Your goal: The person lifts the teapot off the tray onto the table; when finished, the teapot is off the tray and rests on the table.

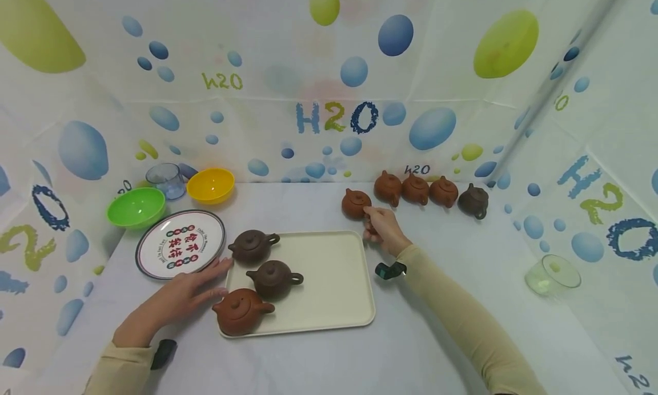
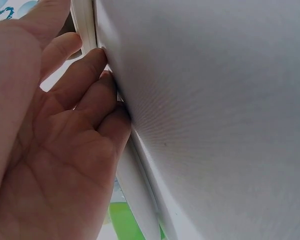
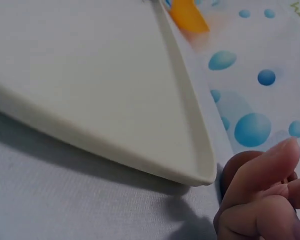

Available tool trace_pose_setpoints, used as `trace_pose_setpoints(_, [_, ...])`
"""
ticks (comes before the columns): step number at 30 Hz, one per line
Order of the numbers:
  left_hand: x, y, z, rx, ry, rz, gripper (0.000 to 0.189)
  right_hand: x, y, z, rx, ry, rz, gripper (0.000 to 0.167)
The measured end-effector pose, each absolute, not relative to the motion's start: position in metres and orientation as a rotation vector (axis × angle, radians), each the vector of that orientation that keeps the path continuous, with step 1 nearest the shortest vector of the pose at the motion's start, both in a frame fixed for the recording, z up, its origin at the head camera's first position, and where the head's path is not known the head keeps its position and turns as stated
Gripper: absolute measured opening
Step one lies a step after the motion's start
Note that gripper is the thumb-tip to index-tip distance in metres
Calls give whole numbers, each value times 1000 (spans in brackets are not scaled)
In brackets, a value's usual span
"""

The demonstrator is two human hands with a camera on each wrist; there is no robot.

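Note:
My right hand (image 1: 382,229) pinches the near side of a reddish-brown clay teapot (image 1: 356,203) just beyond the tray's far right corner. In the right wrist view the curled fingers hide most of that teapot (image 3: 240,165). My left hand (image 1: 187,295) lies with fingers stretched toward the left rim of the cream tray (image 1: 329,281), beside the plate. Two dark brown teapots, one behind (image 1: 251,248) and one in the middle (image 1: 275,279), sit on the tray's left part. A reddish-brown teapot (image 1: 240,312) sits at its near left corner.
At the back right stand three reddish-brown teapots (image 1: 414,189) and a dark one (image 1: 473,201) in a row. A printed plate (image 1: 180,218), green bowl (image 1: 136,208), yellow bowl (image 1: 211,185) and bluish glass (image 1: 167,181) are at the left. A clear cup (image 1: 552,276) stands far right.

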State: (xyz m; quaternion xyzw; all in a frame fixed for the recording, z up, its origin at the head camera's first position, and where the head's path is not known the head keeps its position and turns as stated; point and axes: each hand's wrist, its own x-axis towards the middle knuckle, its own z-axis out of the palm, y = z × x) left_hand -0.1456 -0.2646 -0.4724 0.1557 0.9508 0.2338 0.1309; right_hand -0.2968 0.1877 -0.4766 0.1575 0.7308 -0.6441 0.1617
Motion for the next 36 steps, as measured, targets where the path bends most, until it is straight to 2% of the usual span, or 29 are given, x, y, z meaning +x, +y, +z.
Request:
trace_pose_setpoints(14, [-145,-267,-471,456,2764,669,75,-273,193,-472,436,2180,-1893,54])
trace_pose_setpoints(17, [-146,-267,-471,474,2777,671,75,-263,185,-465,403,2184,-1872,51])
trace_pose_setpoints(25, [-146,-266,-473,459,2752,660,76,-232,151,-461,126,2063,-1808,27])
trace_pose_setpoints(36, [-146,-266,-471,479,2759,662,76,-201,101,-471,-119,1883,-1646,29])
